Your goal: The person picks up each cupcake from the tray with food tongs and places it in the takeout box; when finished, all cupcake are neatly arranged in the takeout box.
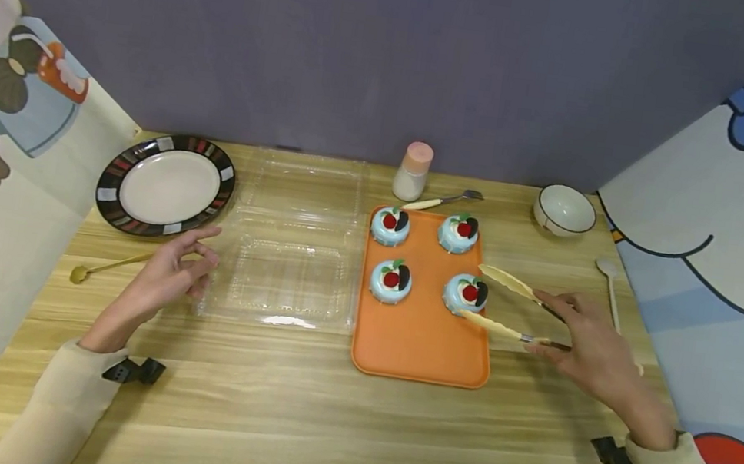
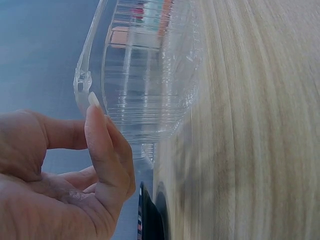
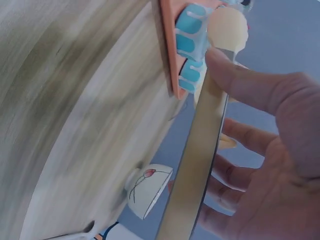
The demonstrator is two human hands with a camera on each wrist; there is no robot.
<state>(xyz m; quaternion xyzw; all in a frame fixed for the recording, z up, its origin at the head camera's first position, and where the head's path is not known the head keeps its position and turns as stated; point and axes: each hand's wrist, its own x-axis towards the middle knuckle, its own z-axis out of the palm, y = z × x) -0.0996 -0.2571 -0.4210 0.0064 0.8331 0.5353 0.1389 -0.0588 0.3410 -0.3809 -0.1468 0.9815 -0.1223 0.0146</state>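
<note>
Right hand: through the head view I see the right hand [image 1: 584, 343] pinching the tongs [image 1: 512, 282] between thumb and fingers, one metal arm running along the palm in the right wrist view
Tongs: the two cream tips stand apart, one beyond the far right side of the near right cake [image 1: 458, 297], the other at its near side; I cannot tell whether either touches it
Cakes: I count four on the orange tray [image 1: 421, 346], in two rows of two, each pale blue and topped with a red berry, green leaf and dark biscuit; the near right cake sits close to the right rim
Left hand: I see the left hand [image 1: 172, 269] with loosely bent fingers and nothing in its grasp, its fingertips just beside the clear container [image 1: 285, 283]; contact I cannot tell
Clear container: it lies unfolded on the wooden table [image 1: 318, 442], lid to the far side, between the dark-rimmed plate [image 1: 170, 188] and the tray
Left margin: a gold utensil [image 1: 79, 273] runs partly behind the left hand
Far edge: I note a pink-capped bottle [image 1: 412, 173] and a cream-handled utensil [image 1: 422, 204] behind the tray
Right margin: a white bowl [image 1: 557, 225] stands upright, with a pale spoon [image 1: 607, 269] nearer me
</note>
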